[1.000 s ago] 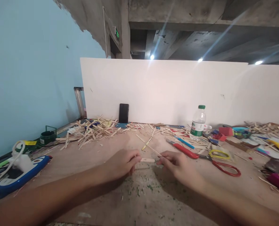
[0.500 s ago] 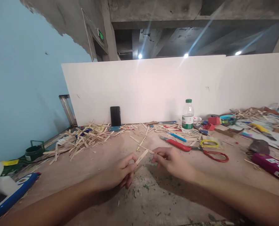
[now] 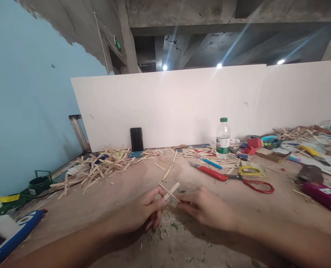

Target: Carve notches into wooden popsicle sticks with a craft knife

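Observation:
Between thumb and fingers, my left hand point(image 3: 150, 208) pinches a flat wooden stick point(image 3: 173, 189) that points up and to the right. My right hand point(image 3: 203, 208) is closed on the end of a thinner stick point(image 3: 166, 189), which slants up to the left and crosses the flat one. Both hands are low over the middle of the table. Beyond them lies a yellow marked strip point(image 3: 169, 167). To the right are red-handled scissors point(image 3: 256, 186), a red cutter point(image 3: 213, 173) and a blue pen-like tool point(image 3: 211, 163).
Wooden sticks point(image 3: 98, 171) are heaped at the back left, near a black phone point(image 3: 136, 139) standing upright. A bottle point(image 3: 223, 137) stands at the back right. A purple object point(image 3: 324, 195) lies far right, a blue one point(image 3: 17, 232) far left. A white board point(image 3: 165, 108) closes off the back.
My right hand has moved slightly down and left with the thin stick, which now crosses the flat stick nearer my left fingers. My left hand has shifted slightly downward.

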A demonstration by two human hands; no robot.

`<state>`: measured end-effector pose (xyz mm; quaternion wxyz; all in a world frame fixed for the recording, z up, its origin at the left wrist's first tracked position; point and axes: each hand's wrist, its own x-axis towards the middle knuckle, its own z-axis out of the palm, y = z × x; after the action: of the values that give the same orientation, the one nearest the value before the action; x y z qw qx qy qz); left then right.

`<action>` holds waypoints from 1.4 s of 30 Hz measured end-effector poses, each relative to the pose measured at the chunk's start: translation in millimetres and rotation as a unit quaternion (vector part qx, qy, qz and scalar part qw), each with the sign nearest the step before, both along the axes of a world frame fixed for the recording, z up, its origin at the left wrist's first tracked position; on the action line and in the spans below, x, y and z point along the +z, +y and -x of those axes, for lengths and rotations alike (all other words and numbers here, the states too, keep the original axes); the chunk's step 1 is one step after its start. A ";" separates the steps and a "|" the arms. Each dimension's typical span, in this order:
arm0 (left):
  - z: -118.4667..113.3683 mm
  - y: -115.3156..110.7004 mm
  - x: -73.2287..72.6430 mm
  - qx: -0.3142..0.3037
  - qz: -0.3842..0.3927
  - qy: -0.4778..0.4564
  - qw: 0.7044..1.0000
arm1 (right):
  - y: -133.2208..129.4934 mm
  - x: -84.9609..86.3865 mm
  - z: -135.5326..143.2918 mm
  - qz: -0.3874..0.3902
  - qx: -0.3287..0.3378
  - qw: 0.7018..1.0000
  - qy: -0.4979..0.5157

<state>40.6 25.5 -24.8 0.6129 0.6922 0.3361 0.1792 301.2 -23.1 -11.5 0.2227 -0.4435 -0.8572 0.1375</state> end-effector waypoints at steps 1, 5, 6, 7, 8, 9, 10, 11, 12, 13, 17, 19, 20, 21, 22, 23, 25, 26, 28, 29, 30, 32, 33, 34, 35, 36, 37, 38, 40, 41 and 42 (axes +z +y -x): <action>-0.6 0.8 0.9 -0.007 -0.004 0.004 1.000 | -1.6 0.2 1.2 0.002 0.007 1.000 -0.009; -1.7 5.7 6.2 -0.009 -0.024 0.010 1.000 | -3.6 2.6 3.5 0.017 -0.002 1.000 -0.025; -1.6 6.4 7.4 -0.009 -0.027 0.010 1.000 | -3.0 3.6 3.3 0.020 -0.016 0.999 -0.026; -1.3 6.6 8.4 -0.010 -0.028 0.011 0.999 | -2.0 4.9 2.9 0.022 -0.034 0.999 -0.027; -1.1 6.1 9.1 -0.012 -0.028 0.013 0.999 | -0.7 6.3 2.2 0.024 -0.056 0.998 -0.028; -0.7 4.8 9.5 -0.013 -0.026 0.016 0.999 | 0.7 7.8 1.3 0.026 -0.079 0.996 -0.029; -0.3 2.9 9.8 -0.013 -0.025 0.019 0.999 | 2.1 9.5 0.3 0.028 -0.102 0.994 -0.032; 0.1 0.5 10.1 -0.013 -0.026 0.024 0.999 | 3.6 11.2 -0.7 0.030 -0.122 0.991 -0.036; 0.6 -1.8 10.6 -0.012 -0.031 0.031 0.999 | 4.9 12.9 -1.5 0.033 -0.140 0.989 -0.042; 1.2 -3.8 11.4 -0.012 -0.039 0.039 0.998 | 6.1 14.4 -2.0 0.036 -0.154 0.986 -0.051; 4.4 -1.2 19.8 0.024 -0.127 0.079 0.989 | 9.1 17.6 0.0 0.068 -0.163 0.979 -0.098; 6.6 6.5 25.3 0.076 -0.202 0.087 0.973 | 10.0 17.9 2.2 0.084 -0.160 0.976 -0.125; 7.9 10.9 27.4 0.099 -0.237 0.089 0.962 | 10.5 18.2 3.0 0.089 -0.162 0.973 -0.138; 9.1 15.1 28.5 0.116 -0.265 0.094 0.953 | 11.2 18.7 3.3 0.091 -0.166 0.970 -0.151; 10.4 18.8 28.7 0.126 -0.287 0.100 0.944 | 12.3 19.8 3.1 0.093 -0.169 0.967 -0.165; 11.4 21.9 27.8 0.130 -0.303 0.110 0.938 | 13.7 21.6 2.2 0.090 -0.172 0.965 -0.177; 12.8 27.0 24.3 0.127 -0.331 0.136 0.925 | 18.0 27.7 -1.4 0.080 -0.174 0.961 -0.200; 12.9 29.7 22.5 0.120 -0.345 0.152 0.918 | 20.8 31.9 -4.0 0.072 -0.176 0.959 -0.211; 12.2 38.2 21.3 0.091 -0.378 0.190 0.902 | 27.1 41.5 -10.1 0.060 -0.175 0.955 -0.230; 11.5 44.6 22.5 0.070 -0.396 0.212 0.890 | 30.2 46.3 -13.4 0.060 -0.170 0.954 -0.240; 10.4 52.7 25.1 0.045 -0.417 0.235 0.877 | 33.2 50.4 -16.6 0.064 -0.162 0.953 -0.248; 6.8 73.5 33.2 -0.002 -0.462 0.282 0.841 | 38.3 55.8 -21.8 0.078 -0.143 0.951 -0.262; 4.2 85.5 37.7 -0.021 -0.485 0.307 0.819 | 40.4 56.7 -23.7 0.083 -0.137 0.950 -0.267; 1.1 98.1 41.9 -0.037 -0.506 0.332 0.795 | 42.0 56.5 -24.9 0.086 -0.132 0.949 -0.271; -2.5 110.7 45.2 -0.051 -0.523 0.357 0.773 | 43.3 55.3 -25.6 0.088 -0.129 0.949 -0.274; -6.6 122.8 47.5 -0.064 -0.536 0.382 0.750 | 44.2 53.4 -25.9 0.088 -0.124 0.949 -0.274; -11.0 133.9 48.6 -0.077 -0.547 0.403 0.729 | 44.6 51.1 -26.0 0.089 -0.118 0.951 -0.273; -15.9 143.8 48.7 -0.089 -0.557 0.422 0.710 | 44.6 48.5 -26.2 0.090 -0.110 0.952 -0.270; -26.1 159.4 46.4 -0.108 -0.572 0.454 0.675 | 43.6 43.9 -27.3 0.093 -0.098 0.956 -0.259; -31.0 165.0 44.6 -0.116 -0.577 0.467 0.660 | 43.0 42.1 -28.6 0.094 -0.096 0.958 -0.252; -35.5 169.4 42.6 -0.123 -0.581 0.479 0.646 | 42.4 40.8 -30.3 0.095 -0.098 0.960 -0.244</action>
<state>76.1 194.8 17.8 -0.1450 0.9309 0.3213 -0.0955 331.5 19.4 29.2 -0.0242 -0.5644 -0.8209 0.0835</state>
